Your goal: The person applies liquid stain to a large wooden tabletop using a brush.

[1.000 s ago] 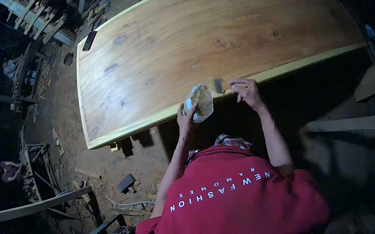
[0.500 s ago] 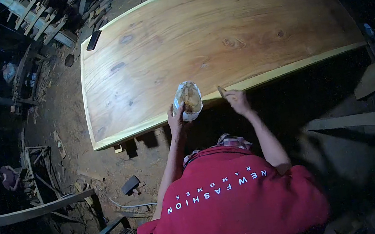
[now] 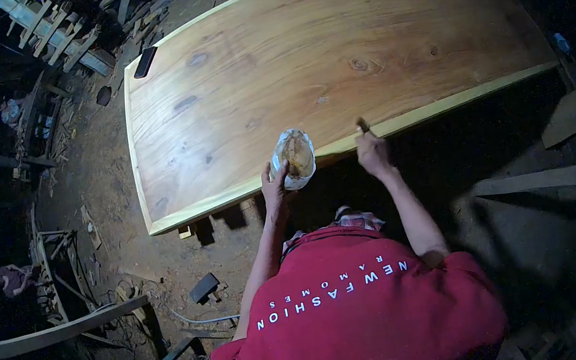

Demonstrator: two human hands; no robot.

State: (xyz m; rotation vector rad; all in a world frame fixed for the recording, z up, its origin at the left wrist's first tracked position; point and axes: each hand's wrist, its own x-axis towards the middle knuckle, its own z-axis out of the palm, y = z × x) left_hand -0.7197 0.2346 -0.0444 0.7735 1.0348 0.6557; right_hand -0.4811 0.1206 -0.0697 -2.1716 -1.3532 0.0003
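White tub (image 3: 294,158), brown inside, is gripped from below by the left hand (image 3: 275,185), fingers curled round it, just over the near edge of the slab (image 3: 299,52). The right hand (image 3: 373,154) is closed on a small tool (image 3: 362,125), its tip touching the slab's pale edge strip. 1 dark flat object (image 3: 145,62) lies at the slab's far left corner. Wood scraps (image 3: 57,28) litter the dirt floor (image 3: 109,177)
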